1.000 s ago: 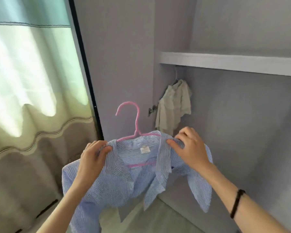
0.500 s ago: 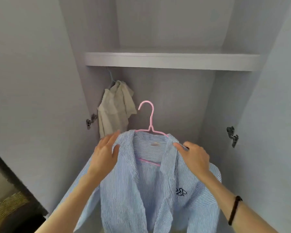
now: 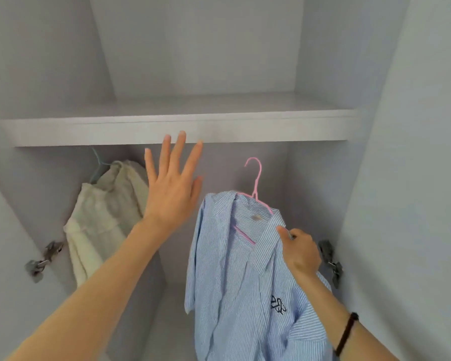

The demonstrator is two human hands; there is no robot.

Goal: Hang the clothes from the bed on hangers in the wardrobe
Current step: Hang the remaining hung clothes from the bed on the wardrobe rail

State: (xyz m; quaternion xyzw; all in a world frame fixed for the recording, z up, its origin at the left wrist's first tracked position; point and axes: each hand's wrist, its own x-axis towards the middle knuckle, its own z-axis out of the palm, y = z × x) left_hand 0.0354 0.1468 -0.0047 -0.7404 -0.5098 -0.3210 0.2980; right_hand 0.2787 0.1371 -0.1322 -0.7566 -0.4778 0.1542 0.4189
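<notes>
Inside the wardrobe, her right hand pinched the blue striped shirt on its pink hanger; left hand spread open; hook should likely stay level.

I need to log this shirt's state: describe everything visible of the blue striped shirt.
The blue striped shirt looks like thin woven cloth with fine blue and white stripes, a collar, a small neck label and dark embroidery on the chest. It sits open on a pink hanger, tilted, its left side drooping. The right hand pinches its collar and shoulder. The hook is below the shelf and not on anything visible. The left hand is apart from it.
</notes>
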